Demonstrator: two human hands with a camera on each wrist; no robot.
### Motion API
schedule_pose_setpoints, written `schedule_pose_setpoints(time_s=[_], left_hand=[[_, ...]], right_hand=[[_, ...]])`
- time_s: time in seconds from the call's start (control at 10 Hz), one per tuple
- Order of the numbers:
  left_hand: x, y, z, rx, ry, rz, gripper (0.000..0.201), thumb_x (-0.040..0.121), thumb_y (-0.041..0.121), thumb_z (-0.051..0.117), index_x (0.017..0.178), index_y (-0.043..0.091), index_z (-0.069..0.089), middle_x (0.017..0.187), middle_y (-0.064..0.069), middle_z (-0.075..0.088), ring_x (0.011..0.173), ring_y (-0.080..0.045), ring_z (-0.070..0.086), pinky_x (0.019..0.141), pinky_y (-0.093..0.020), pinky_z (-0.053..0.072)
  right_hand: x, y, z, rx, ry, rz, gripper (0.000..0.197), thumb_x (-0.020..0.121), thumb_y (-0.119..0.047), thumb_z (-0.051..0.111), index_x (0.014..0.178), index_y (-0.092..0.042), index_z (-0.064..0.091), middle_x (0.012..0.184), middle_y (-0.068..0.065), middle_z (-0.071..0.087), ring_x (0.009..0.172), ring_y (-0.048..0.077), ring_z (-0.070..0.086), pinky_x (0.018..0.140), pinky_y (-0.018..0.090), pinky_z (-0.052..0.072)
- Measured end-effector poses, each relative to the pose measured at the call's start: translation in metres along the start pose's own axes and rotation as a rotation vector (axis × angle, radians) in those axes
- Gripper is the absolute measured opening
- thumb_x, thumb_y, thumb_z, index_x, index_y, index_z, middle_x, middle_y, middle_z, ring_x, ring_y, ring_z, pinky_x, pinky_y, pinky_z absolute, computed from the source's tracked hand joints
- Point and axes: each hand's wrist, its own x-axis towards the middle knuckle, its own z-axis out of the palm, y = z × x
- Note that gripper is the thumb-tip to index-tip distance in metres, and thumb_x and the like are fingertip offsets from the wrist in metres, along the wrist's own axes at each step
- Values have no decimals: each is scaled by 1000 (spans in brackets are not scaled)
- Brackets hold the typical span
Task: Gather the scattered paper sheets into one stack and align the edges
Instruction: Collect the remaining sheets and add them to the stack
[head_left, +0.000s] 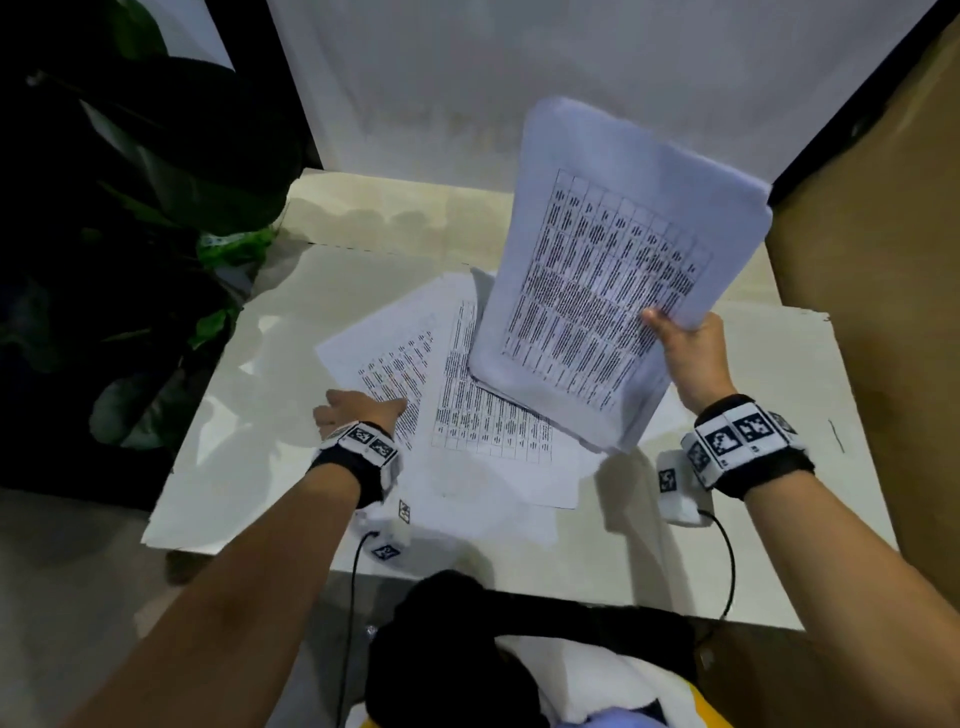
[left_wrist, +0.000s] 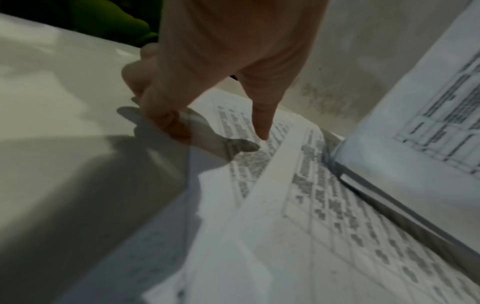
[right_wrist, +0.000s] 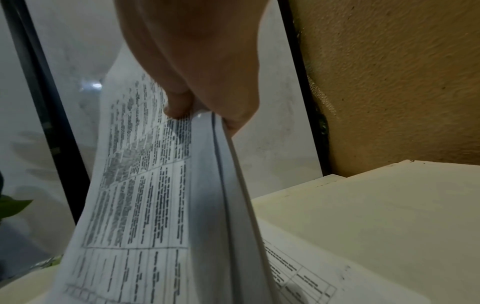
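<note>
Plant (head_left: 156, 208) far left, off the table (head_left: 249, 395). Left hand (head_left: 358, 410) low on the leftmost of the loose sheets (head_left: 483, 415): thumb straight, tip on the print, other fingers (left_wrist: 161, 117) curled at the sheet's edge; grip or not, cannot tell. Sheets white, black printed tables, fanned and overlapping, flat mid-table. Stack of papers (head_left: 602, 280) to their right, same grid print, tilted up, top bowed, lower edge down by the sheets. Right hand (head_left: 693, 358) pinches its near right edge, thumb on the face, fingers behind
</note>
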Motion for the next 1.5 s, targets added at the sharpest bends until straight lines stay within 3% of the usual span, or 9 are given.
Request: schedule_pose_setpoints(time_s=[0.1,0.3,0.6,0.7,0.8,1.0,1.1,1.3,1.5], left_hand=[[0,19,16,-220,-6,-31,103,69,27,76,141,2,7,146,-20,20,131,-37,33,106,-41,35],[-12,27,22,60,-98,34,84,66,48,68,132,10,31,137,-18,31,124,-39,38,102,-47,37],[-39,23,54,117,-43,23,97,72,34,73,136,-5,11,130,-24,32,106,-21,37,96,-35,39],[-27,24,49,681,-199,320,67,85,37,56,133,-1,29,132,-26,40,113,-26,47,111,-42,27],[-19,22,41,-475,-141,-112,90,79,31,67,141,-1,10,150,-21,24,136,-32,30,112,-42,27],[-29,23,37,-167,-419,193,44,83,27,63,114,1,48,86,-7,64,82,-22,65,71,-24,49],[-28,25,29,-102,-338,349,48,88,21,55,128,-4,41,130,-16,52,118,-33,51,99,-35,40],[-22,11,-23,-424,-29,452,41,90,22,52,120,-4,45,124,-22,55,106,-31,54,87,-31,40],[-32,4,-71,-592,66,607,40,89,19,52,125,1,47,126,-11,54,116,-22,49,102,-31,35]], right_hand=[[2,2,6,-33,6,9,15,83,-2,60,89,-16,60,95,3,62,90,17,57,94,38,46],[10,9,10,-54,57,32,13,83,-3,61,91,-13,61,101,8,61,97,20,56,97,44,46],[6,16,13,-70,66,45,24,84,-4,60,106,6,62,113,21,62,99,19,54,95,36,46],[5,19,11,-79,71,51,26,84,-6,60,108,4,62,111,18,62,98,18,53,91,32,45],[6,17,6,-67,78,52,26,85,-5,60,109,5,61,107,11,61,97,17,53,88,29,45],[10,12,-3,-82,55,5,25,85,-4,59,109,4,61,102,5,58,97,16,54,85,27,44],[14,10,-10,-113,66,-13,25,85,-8,60,107,4,62,101,7,59,94,17,54,81,28,44],[25,9,-33,-202,119,-20,22,87,-10,58,104,4,63,97,4,59,89,14,51,76,28,43],[27,10,-45,-298,156,-22,17,89,-9,55,96,3,66,86,6,57,79,16,49,64,22,36]])
